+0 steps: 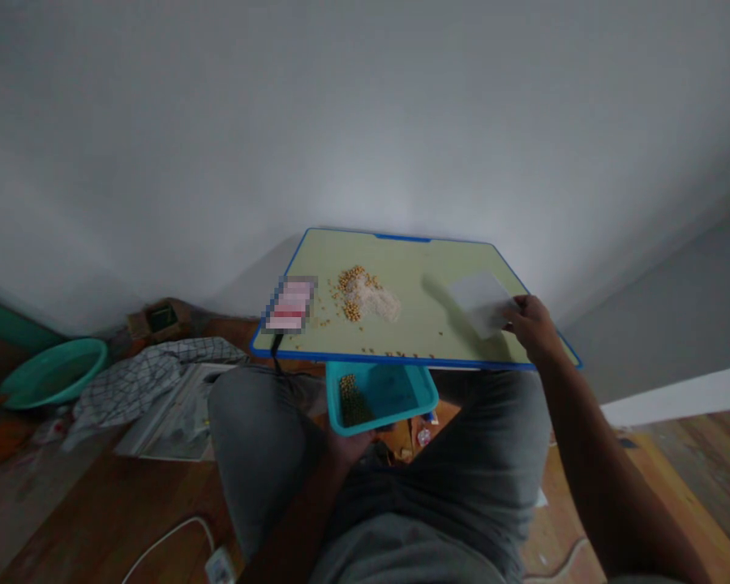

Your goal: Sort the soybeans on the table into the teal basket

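A white sheet (478,296) is hovering or resting at 3 o'clock on the counter (414,258); its blur is hiding which. The right hand (533,326) is pinching it by its near right edge, fingers together, probably to leave the rest of the sheet free as a flat blade. At 9 o'clock, pale grains (380,302) are lying in a heap against yellow beans (352,311), and a few stray beans are dotting the near rim around 6 and 7 o'clock.

Below that rim, between 6 and 7, a turquoise tub (401,391) is holding small greenish beans (351,400) along its left side. The left hand (349,444) is supporting it from beneath; its fingers are hiding, so I cannot tell whether they are clamped. The tub is likely sitting there to catch whatever is crossing the edge.

Farther out at 9 o'clock, a pinkish pixelated item (290,305) is lying with its print unreadable; no brand or label is showing legibly elsewhere. Beyond, toward 8 o'clock, a checked cloth (158,377) is lying beside a green basin (88,353).
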Tool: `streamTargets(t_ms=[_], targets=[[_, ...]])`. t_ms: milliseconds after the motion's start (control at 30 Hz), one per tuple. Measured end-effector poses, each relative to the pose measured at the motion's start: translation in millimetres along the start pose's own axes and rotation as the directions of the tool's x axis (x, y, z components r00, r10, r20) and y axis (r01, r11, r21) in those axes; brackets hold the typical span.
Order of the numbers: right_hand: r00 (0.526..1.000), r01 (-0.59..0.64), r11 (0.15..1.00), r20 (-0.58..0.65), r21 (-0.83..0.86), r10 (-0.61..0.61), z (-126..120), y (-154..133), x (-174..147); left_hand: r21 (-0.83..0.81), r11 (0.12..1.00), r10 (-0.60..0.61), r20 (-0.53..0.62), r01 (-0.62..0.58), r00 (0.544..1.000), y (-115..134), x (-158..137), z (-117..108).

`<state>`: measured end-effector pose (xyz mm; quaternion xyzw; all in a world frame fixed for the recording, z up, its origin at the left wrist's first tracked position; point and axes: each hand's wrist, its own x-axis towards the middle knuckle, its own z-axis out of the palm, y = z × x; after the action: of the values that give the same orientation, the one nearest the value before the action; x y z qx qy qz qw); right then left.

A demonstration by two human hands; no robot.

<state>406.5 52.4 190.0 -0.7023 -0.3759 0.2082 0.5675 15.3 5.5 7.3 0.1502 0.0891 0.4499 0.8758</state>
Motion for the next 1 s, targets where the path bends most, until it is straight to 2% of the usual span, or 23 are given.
streamTargets(t_ms=[100, 167, 267, 433, 533, 800, 1000], targets=[[0.998, -0.028, 0.998, -0.064, -0.063, 0.024, -22.7, 13.5, -13.8, -0.023, 0.999, -0.036, 0.020, 0.036, 0.999, -3.9, 3.5, -3.0], [0.996, -0.049, 0.993, -0.077, -0.103, 0.041, -26.9, 14.8, -20.9, -0.030, 0.998, -0.060, 0.017, 0.060, 0.998, -6.5, 7.4, -4.8], [0.994, -0.089, 0.990, -0.070, -0.110, 0.081, -20.5, 10.1, -29.5, -0.027, 0.997, -0.076, -0.011, 0.076, 0.997, -9.8, 12.7, -2.8], [0.987, -0.156, 0.988, 0.029, -0.012, 0.156, -5.4, 2.9, -43.9, -0.027, 0.995, -0.094, -0.040, 0.093, 0.995, -14.5, 15.5, 8.6], [0.985, -0.153, 0.988, 0.083, -0.008, 0.154, -3.7, 1.0, -51.6, -0.021, 0.996, -0.085, -0.037, 0.085, 0.996, -18.1, 15.0, 10.1], [0.964, -0.153, 0.988, 0.217, -0.011, 0.151, -2.2, -11.3, -59.7, -0.038, 0.993, -0.106, 0.126, 0.112, 0.986, -28.0, 23.7, -2.6], [0.942, -0.127, 0.991, 0.309, -0.035, 0.131, 1.2, -14.2, -59.8, -0.046, 0.988, -0.130, 0.244, 0.145, 0.961, -32.0, 32.2, -15.4]])
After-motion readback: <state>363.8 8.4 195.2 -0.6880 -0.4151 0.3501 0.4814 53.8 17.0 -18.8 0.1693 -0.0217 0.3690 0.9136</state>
